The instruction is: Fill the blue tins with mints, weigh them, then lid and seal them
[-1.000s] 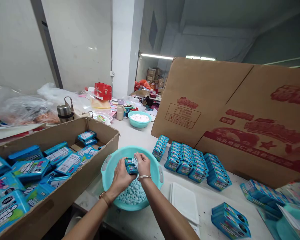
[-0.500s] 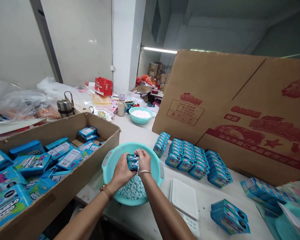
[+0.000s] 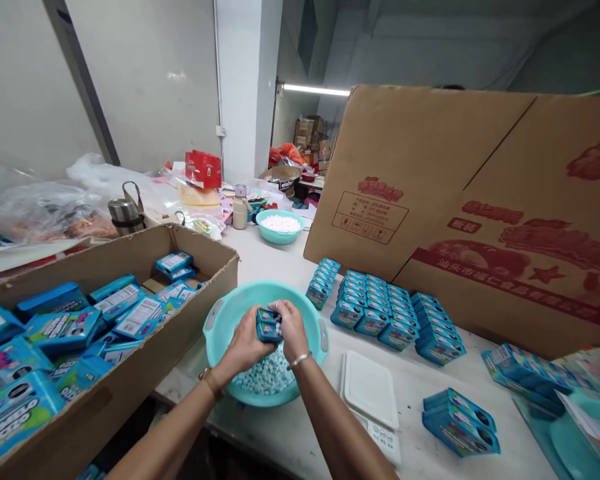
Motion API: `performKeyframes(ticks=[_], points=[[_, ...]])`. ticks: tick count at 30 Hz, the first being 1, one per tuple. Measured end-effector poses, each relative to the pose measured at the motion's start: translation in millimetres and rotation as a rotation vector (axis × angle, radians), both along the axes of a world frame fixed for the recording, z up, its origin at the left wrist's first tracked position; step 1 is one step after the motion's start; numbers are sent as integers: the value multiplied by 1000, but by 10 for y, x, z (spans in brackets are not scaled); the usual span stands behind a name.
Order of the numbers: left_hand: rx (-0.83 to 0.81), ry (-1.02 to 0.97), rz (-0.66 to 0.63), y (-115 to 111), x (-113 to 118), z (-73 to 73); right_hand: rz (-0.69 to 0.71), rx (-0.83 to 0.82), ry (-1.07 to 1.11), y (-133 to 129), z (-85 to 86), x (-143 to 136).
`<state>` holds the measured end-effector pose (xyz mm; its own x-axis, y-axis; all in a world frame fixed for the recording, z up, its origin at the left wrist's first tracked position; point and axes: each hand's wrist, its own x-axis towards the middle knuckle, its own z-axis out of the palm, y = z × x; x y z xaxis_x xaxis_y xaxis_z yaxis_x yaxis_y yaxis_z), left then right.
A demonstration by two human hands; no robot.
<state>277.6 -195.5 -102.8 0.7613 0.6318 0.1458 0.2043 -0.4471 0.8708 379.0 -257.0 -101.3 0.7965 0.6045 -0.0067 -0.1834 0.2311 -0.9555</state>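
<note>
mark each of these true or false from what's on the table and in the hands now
1. The left hand holds blue packaging over the near bowl. True.
2. The white scale is left of the near bowl. False: it is to its right.
3. The near bowl contains pale blue pieces. True.
4. The right hand lies flat on the table. False: it is at the blue packaging, above the near bowl.
5. The open carton contains blue packs. True.
</note>
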Motion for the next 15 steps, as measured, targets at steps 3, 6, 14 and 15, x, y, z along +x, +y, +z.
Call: performKeyframes(ticks=[3, 6, 14, 15], points=[[-151, -94, -69, 0, -91, 52, 94, -19, -39, -167, -1, 88], [-267, -142, -78, 11, -234, 121, 181, -332, -301, -327, -104, 358], [-659, -222, -2, 72, -414, -40, 469, -648, -702, -23, -415, 558], [-702, -234, 14, 82, -416, -69, 493, -649, -709, 40, -436, 497]])
